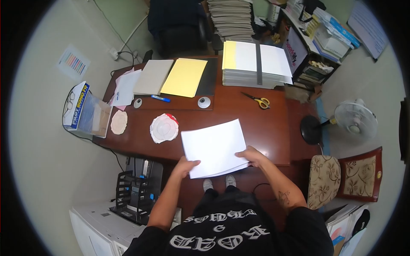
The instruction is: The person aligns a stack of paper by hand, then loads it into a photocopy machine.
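Both my hands hold a stack of white paper at the desk's near edge. My left hand grips its lower left corner, thumb on top. On the right side, my right hand pinches the edge the same way, its other fingers hidden underneath. The sheets fan apart slightly along the near edge. Left of the paper lies a round pale mat with a red patch. Beyond it are a yellow folder, a grey folder and a blue marker. Yellow-handled scissors rest farther right.
A tall strapped paper stack stands at the desk's far right. An acrylic box sits at the left end. A fan and a patterned chair are to the right, with a printer at lower left.
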A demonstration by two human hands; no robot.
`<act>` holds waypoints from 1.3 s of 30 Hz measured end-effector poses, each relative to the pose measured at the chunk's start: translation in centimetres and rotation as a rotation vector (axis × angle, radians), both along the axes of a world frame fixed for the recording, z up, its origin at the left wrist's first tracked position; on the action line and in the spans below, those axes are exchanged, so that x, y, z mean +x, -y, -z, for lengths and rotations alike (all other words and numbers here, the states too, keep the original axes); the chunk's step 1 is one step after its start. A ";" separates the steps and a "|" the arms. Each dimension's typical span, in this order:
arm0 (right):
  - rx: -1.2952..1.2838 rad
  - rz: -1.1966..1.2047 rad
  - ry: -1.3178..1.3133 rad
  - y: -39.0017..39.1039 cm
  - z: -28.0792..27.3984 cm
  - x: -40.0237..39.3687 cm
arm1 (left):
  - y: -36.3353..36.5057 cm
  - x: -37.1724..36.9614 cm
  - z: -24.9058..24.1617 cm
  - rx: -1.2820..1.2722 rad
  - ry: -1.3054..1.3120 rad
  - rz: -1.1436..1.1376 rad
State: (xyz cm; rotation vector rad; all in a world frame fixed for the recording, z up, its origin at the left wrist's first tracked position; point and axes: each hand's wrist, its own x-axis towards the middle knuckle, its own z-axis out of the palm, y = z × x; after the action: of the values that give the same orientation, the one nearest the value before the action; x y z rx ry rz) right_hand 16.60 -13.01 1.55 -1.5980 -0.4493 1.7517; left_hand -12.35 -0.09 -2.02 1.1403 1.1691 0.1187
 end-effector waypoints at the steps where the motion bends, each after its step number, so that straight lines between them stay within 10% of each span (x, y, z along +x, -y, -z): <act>1: 0.014 -0.088 0.139 -0.9 -0.3 -0.6 | -0.2 1.3 -0.1 0.266 -0.203 0.102; 5: 0.283 -0.424 0.951 -2.4 -3.4 -4.6 | 3.0 8.7 -8.3 0.698 -0.597 0.312; 10: 0.039 -0.106 0.558 1.0 0.3 1.6 | -0.6 3.1 -0.9 -0.083 0.023 -0.116; 17: 0.316 -0.257 1.195 2.3 0.0 -1.4 | -2.7 4.2 -0.4 -0.526 0.188 -0.359; 20: 0.461 -0.238 0.915 1.5 3.2 2.7 | -2.0 3.4 0.8 0.139 -0.056 0.071; 21: 0.192 -0.049 0.326 0.3 4.1 4.0 | -0.9 2.6 0.0 0.719 -0.186 0.289; 22: -0.070 0.141 -0.251 -1.8 4.2 5.6 | -0.8 2.6 -1.0 0.682 -0.210 0.311; 25: -0.107 0.262 -0.080 -4.4 5.2 5.5 | -2.0 3.1 -1.6 0.505 -0.128 0.294; 30: 0.318 -0.215 0.951 -2.5 2.6 3.0 | -7.6 3.1 -0.1 -0.624 0.331 -0.198; 34: 0.376 0.159 0.518 -4.3 3.8 3.4 | -5.9 3.9 1.5 0.293 -0.038 0.094; 36: 0.000 0.181 0.155 -5.8 2.9 5.5 | -4.9 3.3 0.5 0.773 -0.092 0.317; 39: 0.114 0.193 0.299 -6.9 2.8 5.1 | -6.6 3.5 2.1 0.471 0.087 0.099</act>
State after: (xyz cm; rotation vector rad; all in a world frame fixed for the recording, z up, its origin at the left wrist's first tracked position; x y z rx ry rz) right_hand 21.70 -6.06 -1.25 -1.7644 -0.5071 1.3273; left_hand -8.86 6.53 -4.14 1.5877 1.0311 0.3786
